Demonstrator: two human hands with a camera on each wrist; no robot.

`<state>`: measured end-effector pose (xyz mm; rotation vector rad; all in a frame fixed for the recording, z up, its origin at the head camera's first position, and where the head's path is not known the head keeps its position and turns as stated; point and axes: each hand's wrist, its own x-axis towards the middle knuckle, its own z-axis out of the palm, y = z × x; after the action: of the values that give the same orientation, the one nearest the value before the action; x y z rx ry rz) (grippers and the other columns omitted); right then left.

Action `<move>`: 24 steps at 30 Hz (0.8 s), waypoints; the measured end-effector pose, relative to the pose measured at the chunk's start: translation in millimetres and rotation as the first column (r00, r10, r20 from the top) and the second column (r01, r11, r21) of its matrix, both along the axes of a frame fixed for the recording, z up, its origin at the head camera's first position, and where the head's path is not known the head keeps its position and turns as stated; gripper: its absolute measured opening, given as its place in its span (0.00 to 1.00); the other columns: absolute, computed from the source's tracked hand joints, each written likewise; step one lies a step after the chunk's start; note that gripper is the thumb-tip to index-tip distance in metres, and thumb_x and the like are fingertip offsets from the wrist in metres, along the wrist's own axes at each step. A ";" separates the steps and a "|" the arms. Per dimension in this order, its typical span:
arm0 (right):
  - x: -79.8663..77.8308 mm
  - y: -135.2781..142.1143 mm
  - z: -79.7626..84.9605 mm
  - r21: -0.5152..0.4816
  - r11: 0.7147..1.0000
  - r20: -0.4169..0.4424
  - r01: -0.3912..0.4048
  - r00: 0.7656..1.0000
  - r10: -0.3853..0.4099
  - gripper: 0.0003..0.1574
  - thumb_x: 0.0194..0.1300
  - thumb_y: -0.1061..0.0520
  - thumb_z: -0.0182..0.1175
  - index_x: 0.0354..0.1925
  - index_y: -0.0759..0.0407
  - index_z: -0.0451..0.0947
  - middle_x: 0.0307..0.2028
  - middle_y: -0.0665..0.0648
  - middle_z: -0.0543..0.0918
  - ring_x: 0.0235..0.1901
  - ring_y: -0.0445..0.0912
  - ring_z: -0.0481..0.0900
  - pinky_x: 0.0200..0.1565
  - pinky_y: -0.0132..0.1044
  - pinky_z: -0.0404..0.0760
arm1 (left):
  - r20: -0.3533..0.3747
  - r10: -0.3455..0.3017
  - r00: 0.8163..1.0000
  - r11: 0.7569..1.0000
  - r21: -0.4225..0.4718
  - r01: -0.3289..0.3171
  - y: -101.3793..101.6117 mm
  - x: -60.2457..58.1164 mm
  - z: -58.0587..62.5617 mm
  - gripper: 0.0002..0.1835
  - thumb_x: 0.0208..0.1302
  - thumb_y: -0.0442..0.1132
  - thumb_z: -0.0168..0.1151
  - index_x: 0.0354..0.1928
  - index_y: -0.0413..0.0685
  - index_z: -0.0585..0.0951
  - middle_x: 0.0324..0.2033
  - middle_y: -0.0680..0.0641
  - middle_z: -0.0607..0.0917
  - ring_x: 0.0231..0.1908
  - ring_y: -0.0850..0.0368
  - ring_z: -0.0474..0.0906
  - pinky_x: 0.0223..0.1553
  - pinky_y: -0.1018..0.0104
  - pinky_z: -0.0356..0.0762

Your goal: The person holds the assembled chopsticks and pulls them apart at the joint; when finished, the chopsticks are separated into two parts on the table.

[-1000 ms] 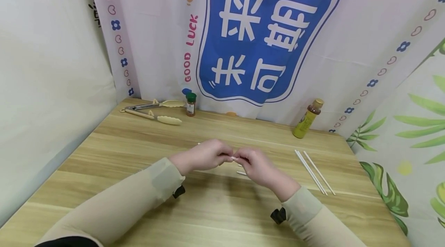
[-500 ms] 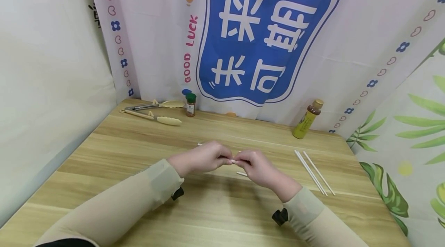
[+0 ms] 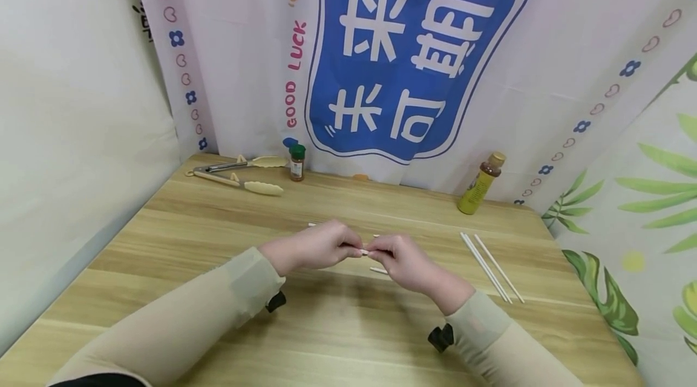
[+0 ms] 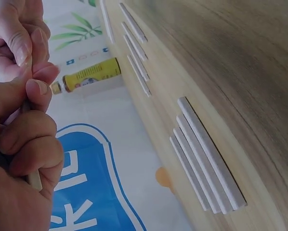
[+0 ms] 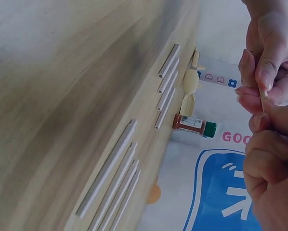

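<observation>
In the head view my left hand (image 3: 321,246) and right hand (image 3: 408,263) meet fingertip to fingertip above the table. Both pinch a thin pale stick (image 3: 365,252), mostly covered by the fingers. One end of this stick (image 4: 34,180) pokes out below the curled left fingers in the left wrist view. Between the two hands a short stretch of it shows in the right wrist view. Below them lie two groups of short white sticks, one group (image 4: 206,159) nearer in the left wrist view and another (image 5: 168,86) farther off in the right wrist view.
Three longer white sticks (image 3: 490,269) lie on the table at the right. A yellow bottle (image 3: 479,184) stands at the back right. Open tongs (image 3: 239,175) and a green-capped spice jar (image 3: 296,163) are at the back left. A printed cloth (image 3: 245,72) hangs behind.
The hands stay nearly in place, still pinching the stick. The head view has shifted slightly. Nothing on the table has visibly moved.
</observation>
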<state>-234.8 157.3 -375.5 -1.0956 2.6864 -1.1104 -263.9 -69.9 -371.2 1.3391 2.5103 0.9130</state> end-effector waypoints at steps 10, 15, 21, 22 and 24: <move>-2.9 41.2 3.0 0.059 0.992 0.014 0.110 0.994 -0.111 0.07 0.73 0.66 0.54 0.40 0.60 0.79 0.23 0.49 0.73 0.20 0.40 0.67 0.23 0.36 0.70 | 0.087 0.156 0.984 0.986 -0.068 -0.151 -39.4 -6.5 7.2 0.10 0.76 0.37 0.52 0.42 0.45 0.83 0.25 0.52 0.79 0.23 0.62 0.71 0.28 0.63 0.73; 2.4 25.4 -11.0 0.215 0.975 -0.073 0.063 0.996 -0.048 0.05 0.68 0.66 0.60 0.35 0.58 0.79 0.30 0.49 0.77 0.30 0.40 0.73 0.33 0.37 0.76 | 0.019 0.071 0.997 0.978 -0.200 -0.066 -30.1 -0.6 -6.7 0.10 0.73 0.34 0.57 0.31 0.46 0.80 0.22 0.55 0.74 0.23 0.64 0.67 0.28 0.66 0.70; 7.8 11.4 -29.3 0.377 0.923 -0.092 0.080 0.995 -0.048 0.05 0.63 0.65 0.66 0.31 0.56 0.82 0.28 0.46 0.77 0.30 0.40 0.74 0.35 0.38 0.76 | -0.075 0.085 0.994 0.939 -0.326 -0.105 -26.6 7.0 -27.8 0.09 0.66 0.36 0.66 0.26 0.51 0.81 0.20 0.58 0.75 0.21 0.65 0.66 0.25 0.67 0.69; 8.1 10.3 -31.6 0.393 0.916 -0.088 0.081 0.995 -0.051 0.06 0.62 0.64 0.66 0.30 0.55 0.81 0.27 0.46 0.76 0.28 0.40 0.73 0.33 0.38 0.75 | -0.097 0.085 0.992 0.935 -0.335 -0.113 -26.6 7.3 -30.3 0.10 0.65 0.37 0.67 0.25 0.52 0.80 0.19 0.59 0.74 0.21 0.65 0.66 0.25 0.67 0.69; 8.1 8.8 -35.6 0.420 0.903 -0.089 0.092 0.994 -0.060 0.10 0.62 0.64 0.67 0.28 0.53 0.77 0.25 0.44 0.75 0.26 0.39 0.71 0.31 0.37 0.73 | -0.142 0.089 0.986 0.930 -0.342 -0.133 -27.2 7.0 -34.1 0.12 0.63 0.38 0.69 0.23 0.53 0.77 0.18 0.59 0.72 0.21 0.64 0.65 0.25 0.67 0.68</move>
<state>-226.7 166.1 -411.1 -0.9739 2.8507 -0.4524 -256.9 -97.1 -405.3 1.1802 2.6998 0.3761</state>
